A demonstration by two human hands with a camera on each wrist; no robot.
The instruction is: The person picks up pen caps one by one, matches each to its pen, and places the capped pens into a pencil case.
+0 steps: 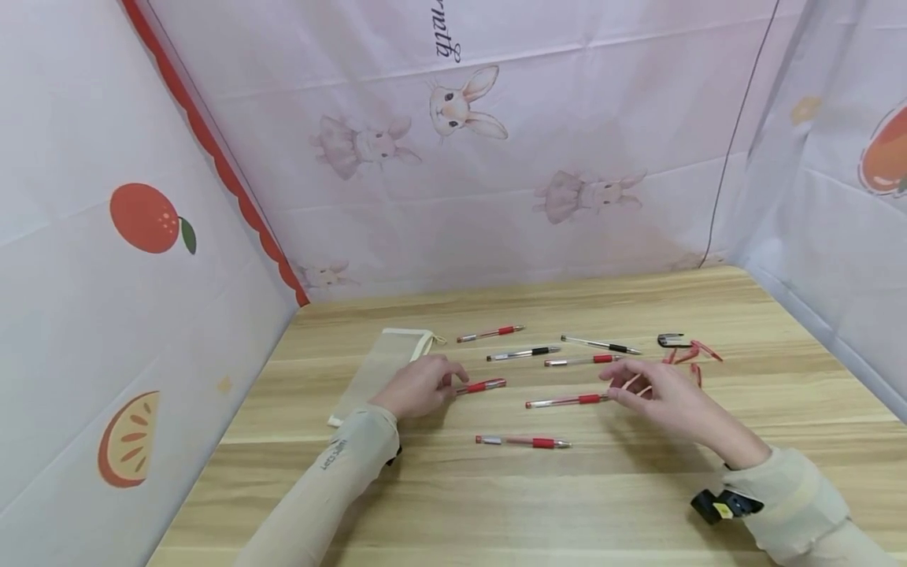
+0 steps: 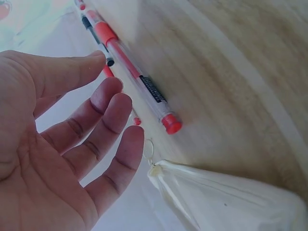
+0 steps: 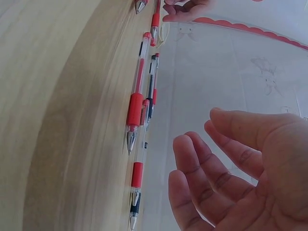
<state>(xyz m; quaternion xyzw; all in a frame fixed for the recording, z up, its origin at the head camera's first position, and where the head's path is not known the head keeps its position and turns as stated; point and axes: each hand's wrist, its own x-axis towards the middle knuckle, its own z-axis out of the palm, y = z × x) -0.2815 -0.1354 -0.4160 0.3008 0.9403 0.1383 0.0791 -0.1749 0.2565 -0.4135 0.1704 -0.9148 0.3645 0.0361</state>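
My left hand (image 1: pixel 421 386) hovers beside a red gel pen (image 1: pixel 485 386), its fingers loosely bent. In the left wrist view a gap shows between the fingertips and the nearest red pen (image 2: pixel 139 77), and the palm holds nothing. Over on the right, my right hand (image 1: pixel 662 395) is near the tip of an uncapped red gel pen (image 1: pixel 563 402). Its fingers are relaxed and hold nothing in the right wrist view, apart from the red pen (image 3: pixel 136 96). Another red pen (image 1: pixel 523 442) lies closer to me.
Farther back lie more red pens (image 1: pixel 490 334) and black pens (image 1: pixel 524 353). A pale mesh pouch (image 1: pixel 375 370) lies beside the left hand. Several red pen caps (image 1: pixel 686 356) and black caps (image 1: pixel 673 340) sit behind the right hand. Printed cloth walls (image 1: pixel 496 236) border the wooden table (image 1: pixel 453 512).
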